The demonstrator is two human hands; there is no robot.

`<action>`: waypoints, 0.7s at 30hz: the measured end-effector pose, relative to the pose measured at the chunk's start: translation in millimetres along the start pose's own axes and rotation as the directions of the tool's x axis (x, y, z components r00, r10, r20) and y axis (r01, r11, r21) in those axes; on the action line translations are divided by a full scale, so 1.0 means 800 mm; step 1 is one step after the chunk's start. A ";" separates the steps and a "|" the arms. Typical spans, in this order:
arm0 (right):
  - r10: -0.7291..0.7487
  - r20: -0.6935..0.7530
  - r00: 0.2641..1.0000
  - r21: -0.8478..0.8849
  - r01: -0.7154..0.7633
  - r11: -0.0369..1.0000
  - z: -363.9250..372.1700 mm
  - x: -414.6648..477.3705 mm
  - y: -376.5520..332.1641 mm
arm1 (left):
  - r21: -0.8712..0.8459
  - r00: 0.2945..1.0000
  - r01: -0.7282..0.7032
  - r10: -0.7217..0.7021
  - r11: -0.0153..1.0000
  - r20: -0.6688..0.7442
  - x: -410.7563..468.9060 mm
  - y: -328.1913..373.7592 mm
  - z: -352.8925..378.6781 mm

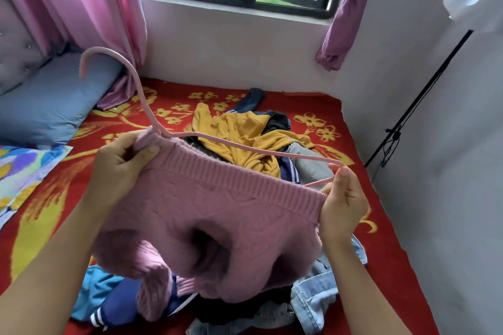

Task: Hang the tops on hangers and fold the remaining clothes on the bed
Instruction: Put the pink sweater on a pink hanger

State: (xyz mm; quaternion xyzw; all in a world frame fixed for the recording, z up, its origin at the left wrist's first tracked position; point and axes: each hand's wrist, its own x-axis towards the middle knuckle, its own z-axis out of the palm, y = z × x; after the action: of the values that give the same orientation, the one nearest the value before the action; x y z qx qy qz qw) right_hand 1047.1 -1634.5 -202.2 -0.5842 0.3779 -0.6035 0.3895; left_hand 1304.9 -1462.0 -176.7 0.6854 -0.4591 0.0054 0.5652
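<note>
While looking down at the bed [381,226] with its red floral cover, holding a pink knit sweater [217,220] up by its ribbed hem, stretched wide above a pile of clothes [280,119]. Gripping the hem's left end with the left hand [119,163], fingers curled round the knit right at the neck of a pink hanger [245,147]. Pinching the hem's right end with the right hand [343,204], thumb tip touching the hanger's far shoulder. Hook pointing up and left, toward a grey pillow [49,100]. In the pile: a yellow top [245,130] beyond the sweater, a denim garment [315,299] lower right, a blue garment [92,296] lower left.
</note>
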 end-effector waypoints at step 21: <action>-0.730 0.552 0.403 -0.190 0.913 0.361 -0.060 0.048 0.002 | 0.249 0.898 -0.422 0.363 0.872 0.250 0.013 -0.031 -0.016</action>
State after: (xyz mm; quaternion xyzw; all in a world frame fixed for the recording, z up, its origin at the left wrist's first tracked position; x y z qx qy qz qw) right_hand 998.8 -1670.3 -189.6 -0.8710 0.0750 -0.4812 -0.0646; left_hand 1333.1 -1459.6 -185.6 0.6514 -0.6362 0.1219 0.3950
